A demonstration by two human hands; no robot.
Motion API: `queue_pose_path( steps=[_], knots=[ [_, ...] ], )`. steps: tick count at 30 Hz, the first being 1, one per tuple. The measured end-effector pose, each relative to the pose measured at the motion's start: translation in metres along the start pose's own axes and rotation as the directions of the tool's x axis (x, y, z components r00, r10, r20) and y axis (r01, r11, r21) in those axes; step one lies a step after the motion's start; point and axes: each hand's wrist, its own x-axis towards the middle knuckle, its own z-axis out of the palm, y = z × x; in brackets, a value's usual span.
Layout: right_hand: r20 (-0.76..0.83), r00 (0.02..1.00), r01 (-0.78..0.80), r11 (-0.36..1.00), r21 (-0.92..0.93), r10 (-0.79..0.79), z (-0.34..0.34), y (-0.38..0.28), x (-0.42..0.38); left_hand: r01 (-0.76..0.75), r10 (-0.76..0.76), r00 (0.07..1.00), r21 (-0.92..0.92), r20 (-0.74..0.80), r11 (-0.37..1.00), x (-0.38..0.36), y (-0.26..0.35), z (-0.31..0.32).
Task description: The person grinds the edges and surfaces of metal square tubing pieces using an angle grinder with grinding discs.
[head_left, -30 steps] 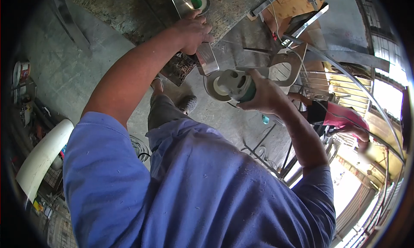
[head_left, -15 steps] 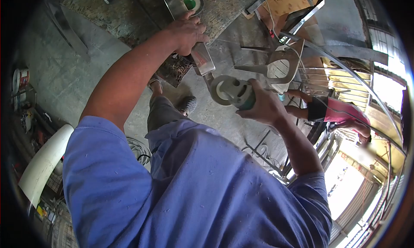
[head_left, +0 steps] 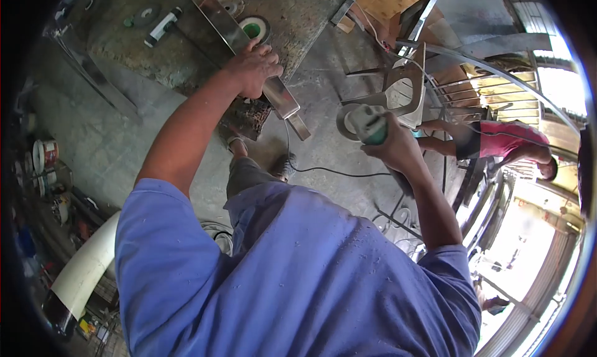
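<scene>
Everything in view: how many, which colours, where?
Grinder: one, grey and green, centre
Metal bar: one, silver, top centre
Workbench: one, brownish, top
Discs: at least three, greyish, one green centred, workbench
Cylinder: one, black and white, workbench
Chair: one, greyish, behind grinder
Bucket: one, white, far left
Curved object: one, white, lower left
Coworker: at least one, in pink, right
Clutter: uncountable, dark, left
Shirt: one, blue, bottom
Left hand: one, bare, on metal bar
Right hand: one, bare, holding grinder

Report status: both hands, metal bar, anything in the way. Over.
Left hand on metal bar. Right hand gripping grinder, apart from bar. Bar end overhanging table. Black cord across floor, possible snag.
</scene>
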Motion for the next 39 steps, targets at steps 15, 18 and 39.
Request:
queue_pose_path(
  steps=[15, 18, 39],
  knots=[
    [-0.092, 0.913, -0.121, 0.48, 0.869, 0.397, 0.132, 0.069, -0.101, 0.464, -0.885, 0.453, -0.876, 0.109, 0.129, 0.027, 0.029, 0.083],
    [-0.082, 0.918, -0.128, 0.487, 0.864, 0.388, 0.132, 0.069, -0.107, 0.085, -0.858, 0.472, -0.979, 0.205, -0.187, 0.012, 0.049, 0.051],
    [0.047, 0.948, 0.299, 0.931, 0.212, -0.315, 0.016, -0.049, -0.018, -0.266, -0.777, 0.622, -0.907, 0.098, -0.327, -0.038, 0.032, 0.078]
  ],
)
